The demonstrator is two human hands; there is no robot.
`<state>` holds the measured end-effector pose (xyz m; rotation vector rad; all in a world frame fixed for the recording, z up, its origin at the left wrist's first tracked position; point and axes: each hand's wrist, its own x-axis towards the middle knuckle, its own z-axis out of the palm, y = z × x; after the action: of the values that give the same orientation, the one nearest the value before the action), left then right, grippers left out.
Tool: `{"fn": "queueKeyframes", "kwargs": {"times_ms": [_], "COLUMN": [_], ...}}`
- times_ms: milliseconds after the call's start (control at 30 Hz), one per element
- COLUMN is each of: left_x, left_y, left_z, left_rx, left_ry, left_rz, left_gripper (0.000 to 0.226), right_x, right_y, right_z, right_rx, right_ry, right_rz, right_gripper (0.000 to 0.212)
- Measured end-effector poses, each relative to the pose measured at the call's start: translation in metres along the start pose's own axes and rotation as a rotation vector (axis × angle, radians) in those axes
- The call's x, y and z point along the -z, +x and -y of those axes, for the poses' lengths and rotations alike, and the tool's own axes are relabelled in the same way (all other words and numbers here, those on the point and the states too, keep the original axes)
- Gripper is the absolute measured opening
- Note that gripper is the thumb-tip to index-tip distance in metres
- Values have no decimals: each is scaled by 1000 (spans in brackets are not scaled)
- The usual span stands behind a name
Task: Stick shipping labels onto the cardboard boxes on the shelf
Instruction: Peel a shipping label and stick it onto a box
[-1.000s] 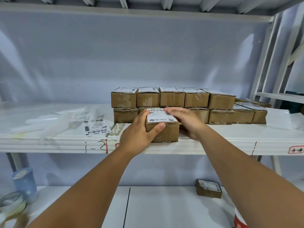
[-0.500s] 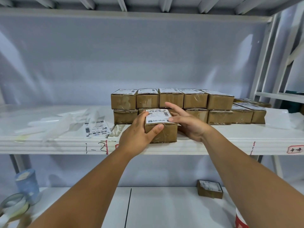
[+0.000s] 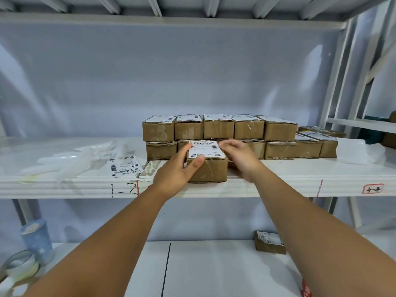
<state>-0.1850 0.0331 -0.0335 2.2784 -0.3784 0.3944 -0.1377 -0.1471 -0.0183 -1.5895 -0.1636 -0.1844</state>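
I see the cardboard box (image 3: 211,171) at the near edge of the shelf (image 3: 267,186), in front of the two-tier row of labelled boxes (image 3: 218,129). A shipping label (image 3: 206,149) lies flat on its top. The left hand (image 3: 177,171) grips the box's left end, thumb on the near face. The right hand (image 3: 241,157) is at the box's right top edge, fingers curved and blurred; I cannot tell whether it grips. A loose label sheet (image 3: 125,166) lies to the left.
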Motion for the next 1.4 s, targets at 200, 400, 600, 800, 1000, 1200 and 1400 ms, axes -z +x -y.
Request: {"fn": "queueKeyframes", "kwargs": {"times_ms": [200,400,600,800,1000,1200,1400], "left_x": [5,-2,-18,-48,-73,-97,-123], "left_y": [-7,-24,-40,-47,-18,29,77], "left_z": [-13,-30,-65,-100,-132,-155,-139], "left_rx": [16,-51,-74,-187,-261,-341,-496], "left_ry": [-202,-268,-471,-529,-354,-78,375], "left_rz": [82,41,-87,-47,34,-69,-201], "left_gripper": [97,68,78,70,89,61,41], "right_x": [-4,6,33,73,116,157,195], "right_y": [-21,-62,-111,-134,-129,-97,-47], "right_z": [3,7,21,28,32,48,49], "right_rx": [117,100,12,46,147,212,179], "right_ry": [-318,-172,50,325,436,455,349], "right_rz": [-170,-185,13,22,-197,-498,-646], "right_gripper": [27,30,25,37,38,31,38]}}
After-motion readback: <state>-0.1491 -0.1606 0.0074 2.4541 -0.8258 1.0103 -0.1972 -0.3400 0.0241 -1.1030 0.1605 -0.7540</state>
